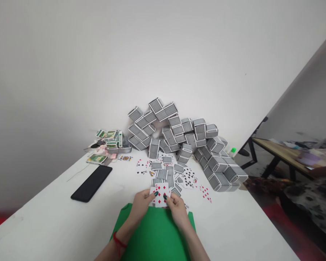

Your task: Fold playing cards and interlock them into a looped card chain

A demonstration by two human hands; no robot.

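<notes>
Both of my hands grip a few playing cards (160, 201) just above the table's near side, with a six of diamonds facing me on top. My left hand (141, 203) pinches the left edge, thumb across the face. On the right edge, my right hand (177, 208) does the same with its thumb. Beyond them lie loose cards, some face down (162, 174) and some face up, such as a spade card (189, 177) and a diamond card (205, 193). Folded cards form interlocked grey blocks (171, 135) stacked against the wall.
A black phone (91, 183) lies on the white table (57, 224) at left. Behind it are green card boxes (111, 136) and a flat box (96, 158). More card blocks (220, 170) rise at right, near a green-capped bottle (233, 150). Another desk (279, 150) stands farther right.
</notes>
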